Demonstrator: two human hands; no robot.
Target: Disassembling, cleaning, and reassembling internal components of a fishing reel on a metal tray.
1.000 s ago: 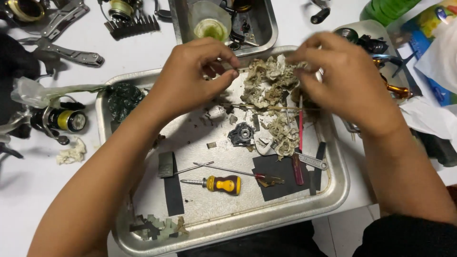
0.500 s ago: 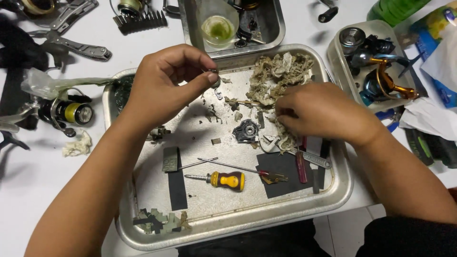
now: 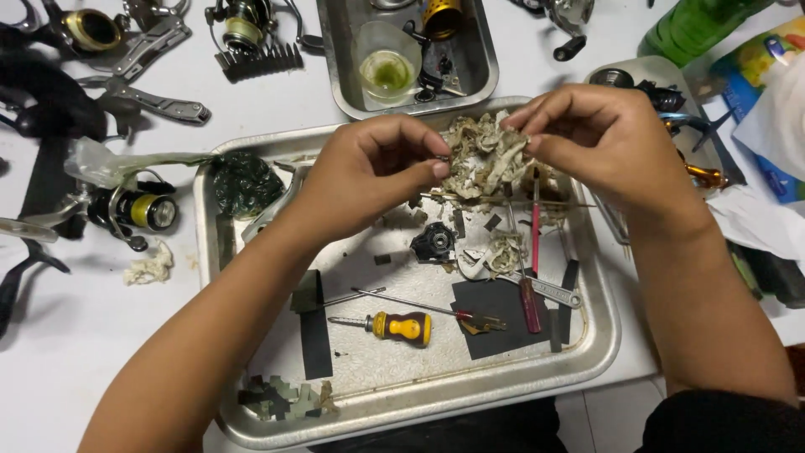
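Both hands are raised over a large metal tray (image 3: 587, 361). My left hand (image 3: 369, 172) pinches a small part at its fingertips, against a wad of dirty crumpled paper (image 3: 486, 159). My right hand (image 3: 604, 138) grips the same wad from the right with thumb and fingers. Below them in the tray lie a small black reel part (image 3: 433, 243), a yellow-handled screwdriver (image 3: 402, 327), a red-handled screwdriver (image 3: 532, 298), a thin metal rod and black sheets (image 3: 496, 315).
A smaller metal tray (image 3: 335, 67) at the back holds a cup of greenish liquid (image 3: 387, 63) and reel parts. Fishing reels (image 3: 134, 210) and black tools lie on the white table at left. At right stand another tray of parts (image 3: 671, 105), a green bottle (image 3: 696, 25) and packaging.
My right hand has risen from the tray floor to the paper wad and now grips it. My left hand stays near the wad's left side.
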